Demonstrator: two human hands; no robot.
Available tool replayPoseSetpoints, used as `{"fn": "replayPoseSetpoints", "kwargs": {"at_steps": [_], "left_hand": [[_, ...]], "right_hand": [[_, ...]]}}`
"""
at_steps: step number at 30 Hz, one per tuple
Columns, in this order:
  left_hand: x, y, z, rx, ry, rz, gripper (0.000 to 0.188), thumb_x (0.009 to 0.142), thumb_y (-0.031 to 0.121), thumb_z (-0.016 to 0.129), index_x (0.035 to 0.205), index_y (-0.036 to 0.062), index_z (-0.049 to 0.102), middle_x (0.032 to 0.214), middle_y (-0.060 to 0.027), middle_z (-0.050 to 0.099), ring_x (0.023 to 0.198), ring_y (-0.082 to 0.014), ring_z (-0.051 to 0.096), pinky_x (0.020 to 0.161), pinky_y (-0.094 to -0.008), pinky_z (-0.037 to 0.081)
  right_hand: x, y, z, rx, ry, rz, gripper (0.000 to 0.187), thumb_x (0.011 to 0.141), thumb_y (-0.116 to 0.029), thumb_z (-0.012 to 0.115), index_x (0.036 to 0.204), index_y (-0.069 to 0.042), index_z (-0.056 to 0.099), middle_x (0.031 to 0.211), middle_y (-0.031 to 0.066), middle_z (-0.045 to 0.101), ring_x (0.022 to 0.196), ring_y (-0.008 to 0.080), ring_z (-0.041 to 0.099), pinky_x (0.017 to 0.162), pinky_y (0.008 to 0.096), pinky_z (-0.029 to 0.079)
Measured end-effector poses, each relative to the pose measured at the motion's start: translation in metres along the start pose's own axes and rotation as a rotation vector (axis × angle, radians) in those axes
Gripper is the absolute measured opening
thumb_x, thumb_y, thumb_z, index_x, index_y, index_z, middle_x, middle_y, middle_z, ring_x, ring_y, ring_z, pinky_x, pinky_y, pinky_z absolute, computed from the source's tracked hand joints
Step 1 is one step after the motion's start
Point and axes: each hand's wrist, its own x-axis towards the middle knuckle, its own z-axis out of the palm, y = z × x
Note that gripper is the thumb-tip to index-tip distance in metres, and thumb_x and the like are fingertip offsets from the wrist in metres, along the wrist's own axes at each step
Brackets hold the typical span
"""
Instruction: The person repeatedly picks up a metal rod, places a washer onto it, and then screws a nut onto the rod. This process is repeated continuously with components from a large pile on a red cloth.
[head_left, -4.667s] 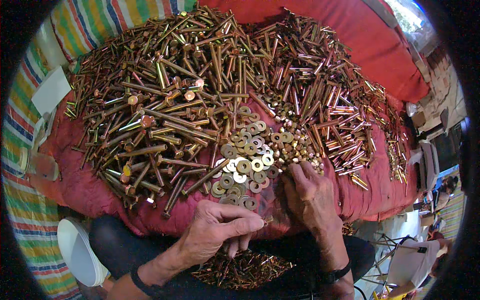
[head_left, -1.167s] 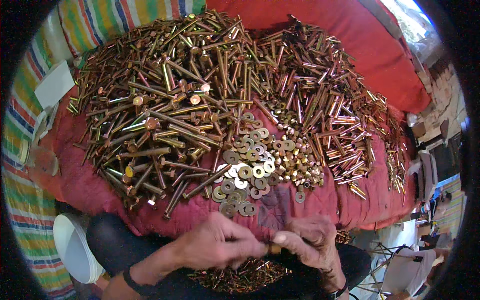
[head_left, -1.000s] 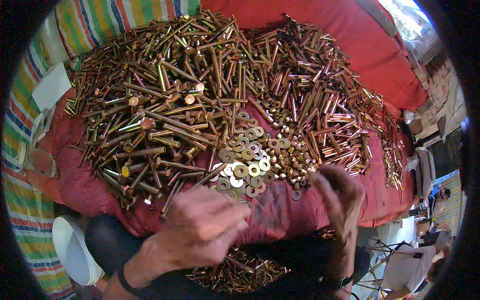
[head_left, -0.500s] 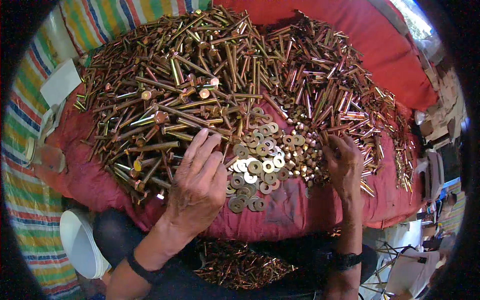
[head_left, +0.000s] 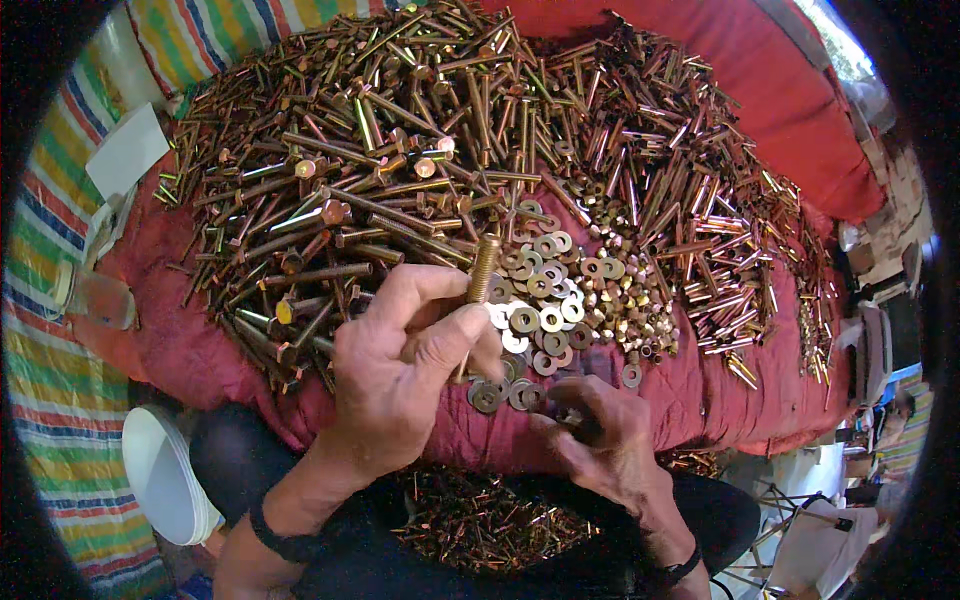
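Observation:
Between the thumb and fingers of my left hand (head_left: pixel 390 365), a threaded bolt (head_left: pixel 484 268) stands nearly upright, its thread end up. The lower part of that bolt is mostly covered by the fingers. My right hand (head_left: pixel 610 435) is curled beside the near edge of the flat washers (head_left: pixel 523 319) and smeared by motion; what its fingers close on cannot be made out. Small nuts (head_left: pixel 630 305) lie heaped right of the washers. Behind my left hand spreads a large pile of long hex-head bolts (head_left: pixel 380 190).
A red cloth (head_left: pixel 715 410) lies under the heaps. Metal sleeves (head_left: pixel 690 215) are piled at the right. More small metal parts (head_left: pixel 490 525) sit between my legs. At the left are stacked white containers (head_left: pixel 165 475), a clear jar (head_left: pixel 100 298) and a white card (head_left: pixel 127 152).
My left hand has lifted from the bolt pile and now holds a bolt upright. My right hand has moved left and nearer me, away from the nuts and sleeves. The view has shifted slightly.

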Motion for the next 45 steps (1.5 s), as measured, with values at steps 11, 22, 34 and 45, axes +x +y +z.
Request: {"fn": "replayPoseSetpoints", "kwargs": {"at_steps": [11,22,34,45], "left_hand": [[-0.014,0.002,-0.009,-0.120,-0.184,-0.500,0.015,0.098,0.012,0.069,0.102,-0.0024,0.072,0.072,-0.0033,0.068,0.050,-0.0054,0.052,0.046,-0.0235,0.038],[-0.035,-0.023,0.012,0.518,-0.340,0.247,0.015,0.088,0.007,0.072,0.101,0.0017,0.070,0.083,-0.0133,0.070,0.068,-0.0284,0.071,0.058,-0.0353,0.054],[-0.032,-0.021,0.008,0.337,-0.328,0.099,0.019,0.082,0.003,0.083,0.099,0.0030,0.074,0.083,-0.0128,0.074,0.071,-0.0265,0.074,0.062,-0.0341,0.056],[-0.025,0.001,-0.002,-0.030,-0.527,-0.405,0.017,0.095,0.016,0.076,0.100,-0.0003,0.072,0.083,-0.0056,0.073,0.072,-0.0150,0.071,0.064,-0.0269,0.055]], "right_hand": [[0.003,0.012,-0.001,-0.196,0.033,-0.061,0.018,0.086,-0.001,0.073,0.103,-0.001,0.071,0.085,0.0124,0.069,0.064,0.0239,0.067,0.059,0.0358,0.051],[-0.010,0.003,-0.010,-0.080,0.094,-0.088,0.013,0.093,-0.009,0.069,0.102,-0.001,0.067,0.078,0.0114,0.065,0.066,0.0233,0.066,0.058,0.0344,0.049],[-0.003,-0.019,-0.044,-0.159,0.041,-0.038,0.033,0.094,-0.022,0.062,0.106,0.007,0.072,0.083,0.0166,0.059,0.066,0.0303,0.063,0.059,0.0377,0.048],[-0.006,-0.017,-0.039,-0.064,-0.053,-0.317,0.035,0.075,-0.006,0.080,0.110,-0.002,0.075,0.094,0.0128,0.069,0.076,0.0294,0.069,0.062,0.0377,0.053]]}}
